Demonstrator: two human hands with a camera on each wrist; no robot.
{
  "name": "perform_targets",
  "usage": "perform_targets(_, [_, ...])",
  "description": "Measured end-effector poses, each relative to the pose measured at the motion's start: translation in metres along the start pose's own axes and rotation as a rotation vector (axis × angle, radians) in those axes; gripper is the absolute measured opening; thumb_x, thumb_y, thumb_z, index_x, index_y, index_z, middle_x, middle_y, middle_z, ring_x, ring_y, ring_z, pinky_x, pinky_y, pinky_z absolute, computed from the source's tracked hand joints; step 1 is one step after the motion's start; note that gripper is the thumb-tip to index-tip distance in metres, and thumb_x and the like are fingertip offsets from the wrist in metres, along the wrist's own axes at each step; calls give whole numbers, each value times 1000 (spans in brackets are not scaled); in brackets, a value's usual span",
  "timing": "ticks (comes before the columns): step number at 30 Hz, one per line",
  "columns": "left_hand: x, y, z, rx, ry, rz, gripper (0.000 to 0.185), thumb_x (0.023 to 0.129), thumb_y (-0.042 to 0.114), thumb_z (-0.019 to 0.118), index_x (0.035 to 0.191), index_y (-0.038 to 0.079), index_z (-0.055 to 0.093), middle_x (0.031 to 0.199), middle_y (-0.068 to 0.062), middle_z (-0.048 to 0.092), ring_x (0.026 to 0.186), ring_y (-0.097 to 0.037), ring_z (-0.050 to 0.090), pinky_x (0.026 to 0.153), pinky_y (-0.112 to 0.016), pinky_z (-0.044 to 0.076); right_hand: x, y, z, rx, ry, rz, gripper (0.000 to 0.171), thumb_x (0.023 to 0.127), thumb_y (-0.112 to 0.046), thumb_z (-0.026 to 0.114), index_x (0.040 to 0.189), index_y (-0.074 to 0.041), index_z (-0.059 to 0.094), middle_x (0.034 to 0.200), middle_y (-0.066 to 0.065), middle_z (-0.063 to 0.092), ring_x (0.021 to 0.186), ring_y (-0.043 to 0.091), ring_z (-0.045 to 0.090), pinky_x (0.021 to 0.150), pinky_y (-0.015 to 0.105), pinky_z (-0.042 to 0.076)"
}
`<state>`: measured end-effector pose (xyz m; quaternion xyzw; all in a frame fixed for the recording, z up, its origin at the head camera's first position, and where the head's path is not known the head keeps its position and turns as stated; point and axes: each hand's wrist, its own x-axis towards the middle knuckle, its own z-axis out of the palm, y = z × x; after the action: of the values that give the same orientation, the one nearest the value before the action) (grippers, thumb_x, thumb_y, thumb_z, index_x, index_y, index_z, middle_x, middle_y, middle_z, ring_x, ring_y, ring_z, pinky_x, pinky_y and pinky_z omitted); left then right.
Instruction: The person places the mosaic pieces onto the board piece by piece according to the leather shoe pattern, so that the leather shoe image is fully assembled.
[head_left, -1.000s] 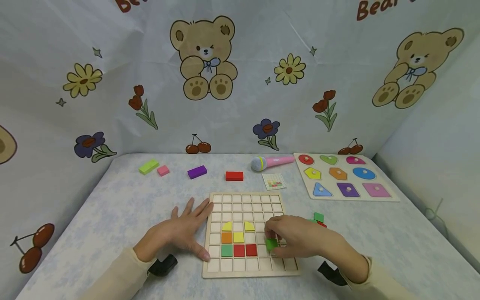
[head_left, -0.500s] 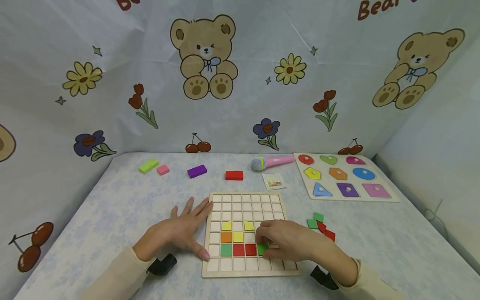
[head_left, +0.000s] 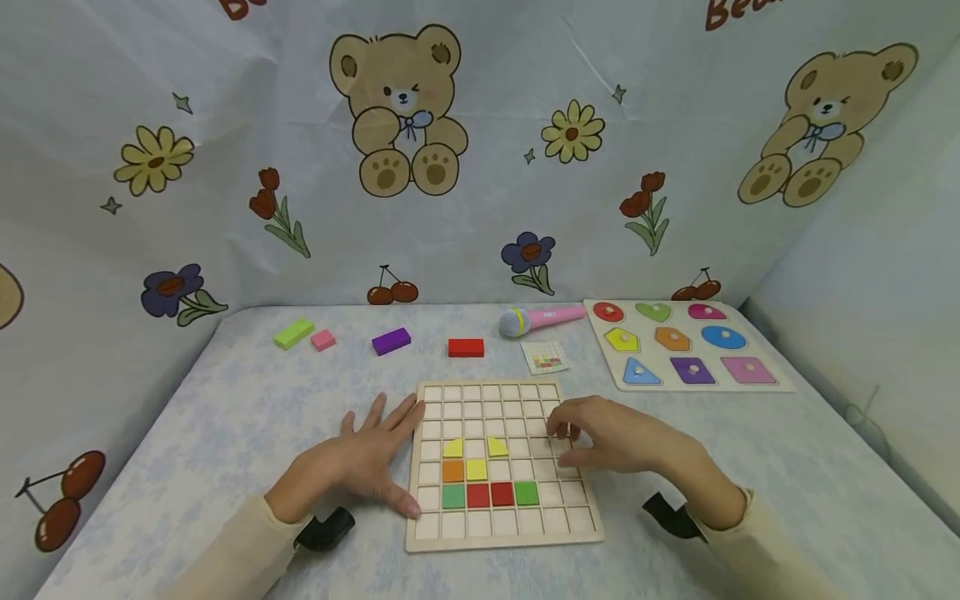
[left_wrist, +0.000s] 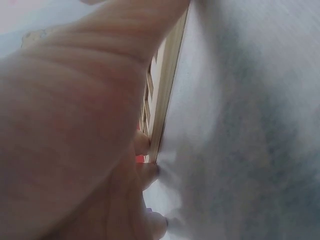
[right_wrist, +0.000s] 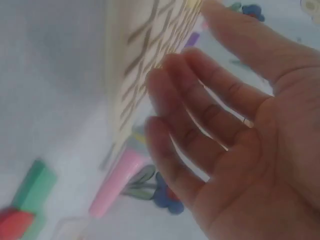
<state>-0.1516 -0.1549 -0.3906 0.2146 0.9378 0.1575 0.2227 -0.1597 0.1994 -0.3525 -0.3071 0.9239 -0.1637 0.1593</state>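
A wooden grid board (head_left: 506, 545) lies in front of me. Its lower cells hold a teal tile (head_left: 453, 497), two red tiles (head_left: 477, 496) and a bright green tile (head_left: 527, 493) in one row. Above them sit an orange tile (head_left: 453, 471), a yellow square (head_left: 476, 470) and two cut-corner yellow tiles (head_left: 497, 448). With spread fingers, my left hand (head_left: 365, 460) touches the board's left edge. My right hand (head_left: 626, 437) hovers over the right edge, fingers loosely bent and holding nothing. Loose green (right_wrist: 35, 182) and red tiles (right_wrist: 15, 222) show in the right wrist view; the head view hides them behind that hand.
Along the back lie a lime block (head_left: 293, 333), a pink block (head_left: 323, 340), a purple block (head_left: 392, 341), a red block (head_left: 466, 348) and a toy microphone (head_left: 543, 318). A small pattern card (head_left: 545, 357) and a knobbed shape puzzle (head_left: 654, 359) are at the back right.
My right hand slid the bright green tile left into the cell beside the red tiles, let go, and moved up and right. The left hand stayed put.
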Motion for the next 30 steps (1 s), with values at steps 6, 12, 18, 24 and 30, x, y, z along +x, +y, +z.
perform_targets(6, [0,-1,-2,-4,6,-1,142,59,73,83,163,15,5,170,-8,-3,153,-47,-9,106,-82,0,1,39,-12,22,27,88,35,84,-29,82,114,-15,69,103,-6,67,96,16,61,84,37,55])
perform_targets(12, [-2,-1,-3,-16,7,11,140,61,72,83,163,16,5,170,-8,-4,152,-47,-10,107,-82,0,-7,62,-18,20,16,138,38,79,-32,86,111,-19,71,108,-4,65,101,20,59,87,38,52])
perform_targets(18, [-3,1,-3,-18,-5,16,139,62,71,83,163,15,5,170,-9,-3,152,-48,-10,107,-82,-1,-15,68,-21,36,-42,213,39,74,-27,90,103,-16,67,102,-1,62,100,23,56,85,40,51])
perform_targets(24, [-2,1,-4,-9,-4,8,140,61,71,83,163,16,5,170,-7,-3,153,-47,-10,107,-81,0,-18,67,-22,70,-68,275,36,72,-18,91,96,-16,65,101,1,61,99,23,55,82,39,53])
perform_targets(30, [-2,0,-2,-23,-9,12,139,62,71,83,163,16,5,170,-8,-4,152,-47,-10,107,-81,0,-17,68,-21,57,-58,296,32,73,-16,90,92,-14,64,95,2,61,89,20,53,76,35,51])
